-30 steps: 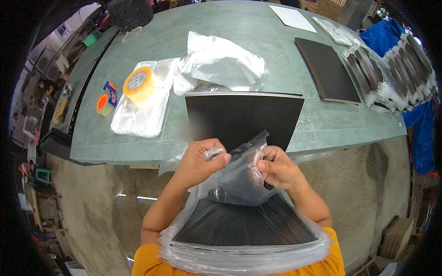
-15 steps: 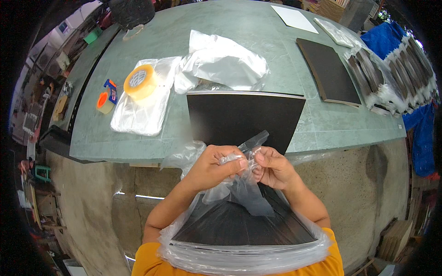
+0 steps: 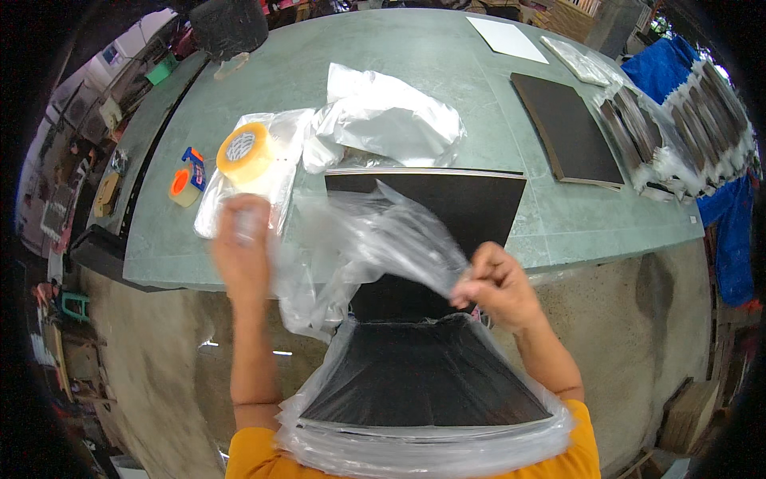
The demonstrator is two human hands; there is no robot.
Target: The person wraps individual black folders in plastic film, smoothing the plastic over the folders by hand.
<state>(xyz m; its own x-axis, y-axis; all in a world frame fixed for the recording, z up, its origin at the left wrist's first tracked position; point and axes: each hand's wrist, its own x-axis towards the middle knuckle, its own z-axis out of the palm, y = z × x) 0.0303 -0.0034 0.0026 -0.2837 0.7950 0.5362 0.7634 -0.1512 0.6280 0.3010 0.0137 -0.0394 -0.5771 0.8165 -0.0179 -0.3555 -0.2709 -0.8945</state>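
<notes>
Stretching a clear plastic bag between both hands: right hand pinches one edge, left hand grips the other, blurred.

A clear, crinkled plastic bag hung stretched wide between both hands above the table edge. Below it, a stack of black boards in loose clear wrap leaned tilted against the person's chest.

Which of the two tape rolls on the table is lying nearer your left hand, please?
The larger yellow tape roll, just above the left hand; the small orange roll lies farther left.
</notes>
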